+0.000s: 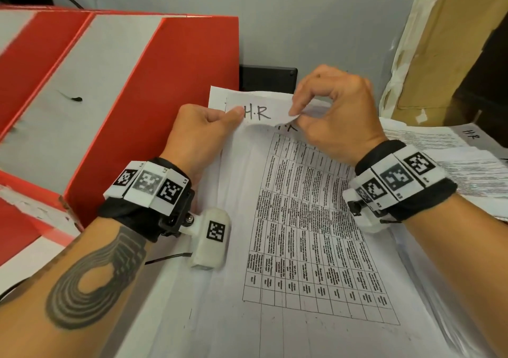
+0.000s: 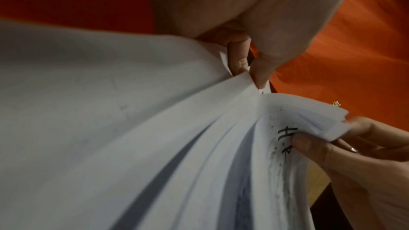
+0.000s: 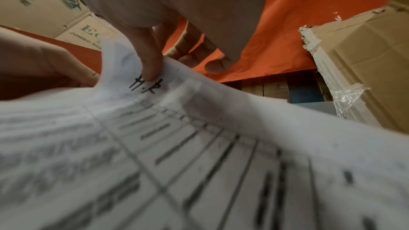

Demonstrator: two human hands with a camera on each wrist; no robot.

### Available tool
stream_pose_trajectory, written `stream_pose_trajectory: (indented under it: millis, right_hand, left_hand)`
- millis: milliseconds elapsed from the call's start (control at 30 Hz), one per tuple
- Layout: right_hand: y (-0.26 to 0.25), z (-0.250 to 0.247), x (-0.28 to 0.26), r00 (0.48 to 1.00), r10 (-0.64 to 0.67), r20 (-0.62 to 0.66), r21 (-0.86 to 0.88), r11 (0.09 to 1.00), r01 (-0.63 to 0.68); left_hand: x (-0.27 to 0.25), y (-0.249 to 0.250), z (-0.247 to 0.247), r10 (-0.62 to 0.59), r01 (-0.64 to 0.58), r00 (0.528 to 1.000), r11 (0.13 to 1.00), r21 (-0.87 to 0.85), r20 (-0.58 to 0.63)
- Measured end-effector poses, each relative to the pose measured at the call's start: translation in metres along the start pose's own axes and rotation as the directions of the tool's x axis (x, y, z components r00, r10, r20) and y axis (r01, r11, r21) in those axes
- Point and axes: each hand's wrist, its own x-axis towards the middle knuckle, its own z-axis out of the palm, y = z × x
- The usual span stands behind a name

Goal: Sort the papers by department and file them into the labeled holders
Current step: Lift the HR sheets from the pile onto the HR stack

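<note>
Stack of white printed paper sheets (image 1: pixel 308 220) lies just right of red-and-grey cardboard file holders (image 1: pixel 132 104), top sheet printed with black table grid. Left hand (image 1: pixel 198 134) pinches stack's far left corner, thumb pressed on top beside handwritten "H.R" mark (image 1: pixel 257 112). Right hand (image 1: pixel 335 110) pinches curled far edge of top sheets between thumb and index fingertip, other fingers curled, sheets peeled up from stack. Second loose pile of printed papers (image 1: pixel 450 159) lies well right of holders, beyond right wrist. Black flat device (image 1: pixel 268 78) sits just behind stack, beside holders.
</note>
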Motion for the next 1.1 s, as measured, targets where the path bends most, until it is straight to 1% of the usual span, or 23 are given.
stream_pose_trajectory:
  millis: [67, 133, 200, 267, 367, 467, 500, 567, 633, 667, 733, 767, 800, 833, 867, 900, 933, 967, 1000, 1033, 1067, 1100]
  right_hand:
    - [-0.002, -0.003, 0.0, 0.993, 0.045, 0.111, 0.059, 0.997, -0.052]
    - [-0.002, -0.006, -0.001, 0.968, 0.097, 0.23, 0.101, 0.987, -0.123]
    - [-0.002, -0.007, -0.001, 0.953, 0.118, 0.281, 0.117, 0.981, -0.156]
    - [-0.003, -0.005, 0.001, 0.95, 0.151, 0.272, 0.112, 0.976, -0.187]
    - [-0.003, 0.0, 0.005, 0.943, 0.197, 0.268, 0.093, 0.969, -0.229]
    - [-0.004, 0.004, 0.003, 0.955, 0.151, 0.257, 0.047, 0.985, -0.168]
    - [-0.003, 0.002, 0.002, 0.964, 0.135, 0.23, 0.044, 0.988, -0.149]
    - [0.002, -0.004, -0.001, 0.974, 0.128, 0.189, 0.058, 0.988, -0.142]
    - [0.011, -0.013, -0.004, 0.973, 0.121, 0.195, 0.054, 0.989, -0.134]
    - [0.014, -0.016, -0.005, 0.97, 0.121, 0.21, 0.047, 0.99, -0.133]
    - [0.018, -0.022, -0.005, 0.965, 0.109, 0.239, 0.044, 0.991, -0.123]
    - [0.018, -0.025, -0.004, 0.963, 0.095, 0.254, 0.064, 0.991, -0.115]
    - [0.017, -0.029, -0.003, 0.96, 0.084, 0.267, 0.102, 0.988, -0.115]
    - [0.018, -0.034, -0.004, 0.958, 0.083, 0.275, 0.141, 0.982, -0.126]
    - [0.018, -0.04, -0.006, 0.956, 0.088, 0.281, 0.179, 0.974, -0.142]
    - [0.022, -0.047, -0.009, 0.955, 0.093, 0.282, 0.221, 0.962, -0.159]
    - [0.026, -0.055, -0.014, 0.956, 0.092, 0.278, 0.277, 0.946, -0.171]
    - [0.029, -0.062, -0.022, 0.957, 0.092, 0.276, 0.346, 0.919, -0.188]
    - [0.031, -0.069, -0.029, 0.953, 0.109, 0.284, 0.41, 0.884, -0.223]
    - [0.031, -0.076, -0.035, 0.945, 0.128, 0.301, 0.466, 0.845, -0.262]
    - [0.031, -0.082, -0.041, 0.94, 0.128, 0.315, 0.498, 0.821, -0.279]
    - [0.033, -0.088, -0.045, 0.941, 0.104, 0.323, 0.498, 0.827, -0.262]
  left_hand:
    - [0.001, 0.0, -0.002, 0.021, -0.021, 1.0, 1.0, 0.012, -0.022]
    - [0.003, -0.002, -0.003, 0.019, -0.019, 1.0, 0.999, 0.032, -0.024]
    - [0.003, -0.002, -0.003, 0.008, -0.007, 1.0, 0.997, 0.07, -0.018]
    - [0.001, 0.003, -0.002, 0.021, -0.021, 1.0, 0.997, 0.072, 0.011]
    - [-0.003, 0.007, 0.0, 0.071, -0.074, 0.996, 0.996, 0.045, 0.059]
    - [-0.006, 0.009, 0.003, 0.131, -0.13, 0.985, 0.991, -0.016, 0.108]
    - [-0.006, 0.009, 0.004, 0.132, -0.129, 0.987, 0.991, -0.032, 0.096]
    - [-0.006, 0.011, 0.003, 0.086, -0.083, 0.995, 0.995, -0.055, 0.059]
    - [-0.001, 0.011, 0.0, 0.089, -0.089, 0.995, 0.996, -0.011, 0.05]
    - [0.001, 0.01, -0.002, 0.109, -0.109, 0.991, 0.994, -0.002, 0.073]
    - [0.001, 0.011, -0.002, 0.163, -0.171, 0.969, 0.985, 0.029, 0.185]
    - [0.0, 0.013, 0.0, 0.196, -0.213, 0.945, 0.976, 0.037, 0.261]
    - [-0.003, 0.018, 0.003, 0.206, -0.227, 0.912, 0.974, 0.02, 0.356]
    - [-0.008, 0.025, 0.006, 0.189, -0.201, 0.872, 0.979, -0.023, 0.451]
    - [-0.012, 0.032, 0.008, 0.155, -0.132, 0.845, 0.988, -0.081, 0.511]
    - [-0.015, 0.041, 0.008, 0.121, -0.058, 0.839, 0.989, -0.134, 0.531]
    - [-0.016, 0.046, 0.006, 0.086, -0.004, 0.851, 0.987, -0.158, 0.518]
    - [-0.014, 0.051, 0.004, 0.047, 0.025, 0.87, 0.99, -0.14, 0.491]
    - [-0.007, 0.052, 0.002, 0.012, 0.02, 0.89, 0.998, -0.067, 0.455]
    - [0.002, 0.051, 0.001, -0.012, -0.016, 0.905, 0.998, 0.061, 0.426]
    - [0.012, 0.048, 0.003, -0.036, -0.069, 0.909, 0.969, 0.236, 0.415]
    - [0.022, 0.044, 0.005, -0.078, -0.121, 0.902, 0.898, 0.423, 0.424]
